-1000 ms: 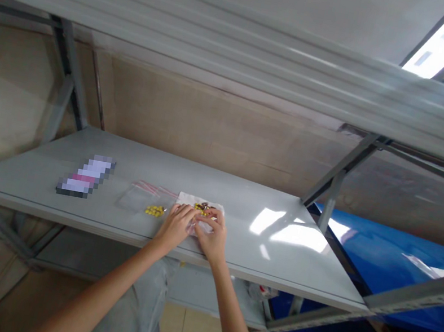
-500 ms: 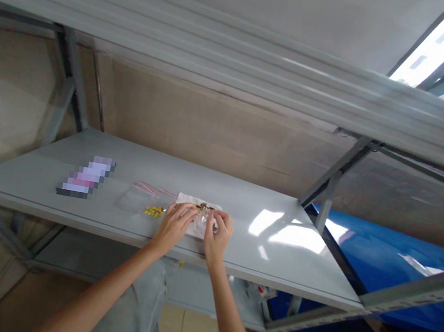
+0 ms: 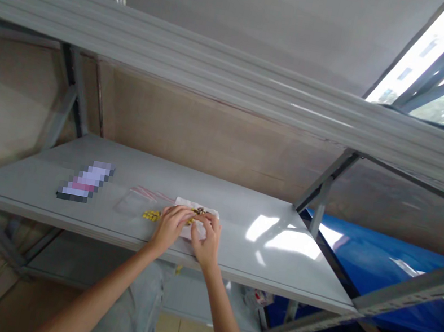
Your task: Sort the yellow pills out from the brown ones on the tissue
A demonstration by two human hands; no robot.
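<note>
Left hand (image 3: 171, 224) and right hand (image 3: 206, 238) curl over a white sheet (image 3: 187, 232); I can't tell whether fingers grip anything. Yellow pieces (image 3: 151, 215) lie at the hands' nine o'clock.

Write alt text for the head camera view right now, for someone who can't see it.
A person's left hand and right hand are close together over a white sheet with small yellow and dark pieces, on a gray shelf. To the left lie a yellow cluster, clear plastic bags with red stripes and, farther off, a pixelated phone-like object.
</note>
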